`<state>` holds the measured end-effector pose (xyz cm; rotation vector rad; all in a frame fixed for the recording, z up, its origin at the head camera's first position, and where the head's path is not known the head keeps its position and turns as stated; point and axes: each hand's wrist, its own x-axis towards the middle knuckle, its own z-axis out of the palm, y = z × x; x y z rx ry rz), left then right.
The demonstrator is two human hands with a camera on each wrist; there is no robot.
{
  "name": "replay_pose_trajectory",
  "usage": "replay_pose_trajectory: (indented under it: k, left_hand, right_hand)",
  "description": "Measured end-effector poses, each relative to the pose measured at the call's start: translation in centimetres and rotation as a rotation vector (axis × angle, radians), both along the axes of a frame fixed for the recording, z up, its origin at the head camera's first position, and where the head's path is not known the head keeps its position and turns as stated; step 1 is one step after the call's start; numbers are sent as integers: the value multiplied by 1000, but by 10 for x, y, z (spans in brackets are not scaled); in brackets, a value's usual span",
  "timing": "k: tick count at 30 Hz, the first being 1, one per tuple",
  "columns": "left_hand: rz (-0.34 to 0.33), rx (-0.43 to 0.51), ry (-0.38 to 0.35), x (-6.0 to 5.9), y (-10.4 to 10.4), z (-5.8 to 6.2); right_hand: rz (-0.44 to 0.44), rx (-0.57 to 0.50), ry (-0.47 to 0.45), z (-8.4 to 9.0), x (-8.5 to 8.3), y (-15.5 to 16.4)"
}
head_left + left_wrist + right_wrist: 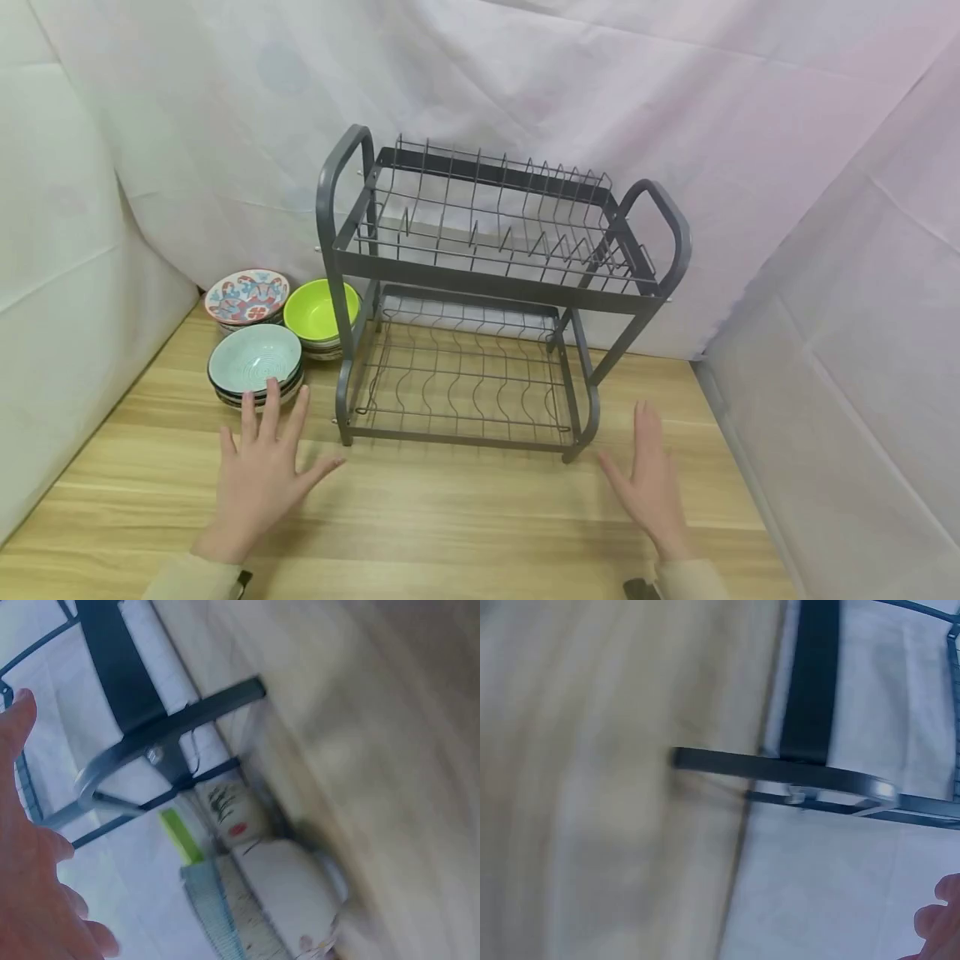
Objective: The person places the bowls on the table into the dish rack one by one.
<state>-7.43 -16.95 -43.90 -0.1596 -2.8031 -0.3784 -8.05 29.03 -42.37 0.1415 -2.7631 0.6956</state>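
Note:
A grey two-tier wire dish rack (480, 283) stands on the wooden table (450, 525), both tiers bare. My left hand (258, 467) hovers flat with fingers spread, just in front of the pale blue bowl (255, 358) and left of the rack's front leg. My right hand (648, 483) is held flat with straight fingers to the right of the rack's front right leg. Neither hand holds anything. In the left wrist view the rack's leg (150, 735) and the stacked bowls (277, 892) show blurred beside my hand (30, 885). The right wrist view shows the rack's foot (780, 769).
Three stacks of bowls sit left of the rack: a red-and-blue patterned bowl (247, 296), a lime green bowl (318, 312) and the pale blue one. White cloth walls (825, 250) close in behind and on both sides.

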Motion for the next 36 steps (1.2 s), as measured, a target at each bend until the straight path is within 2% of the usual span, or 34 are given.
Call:
replay_pose_trajectory:
  k: [4,8,12,15,19,23,28,36]
  left_hand:
    - [22,40,24,-6,-8,16]
    - [29,77,70,-15,-20,26]
    - [32,138,87,-25,-32,31]
    - [57,184,136,-34,-43,31]
    - [90,244,166,-47,-61,29]
    - [118,263,139,-58,-79,28]
    - [134,254,85,-67,-93,26]
    - [152,267,-42,-79,-107,22]
  right_hand:
    - [50,-121,58,18,-17,-3]
    - [92,-233,69,33,-34,-6]
    - [104,-320,81,46,-50,-11]
    - [101,-381,90,58,-59,-16]
    - [87,-438,107,68,-70,-20]
    - [80,-449,157,64,-81,-17]
    - [46,-455,218,58,-86,-20]
    - [43,-599,260,56,-93,-22]
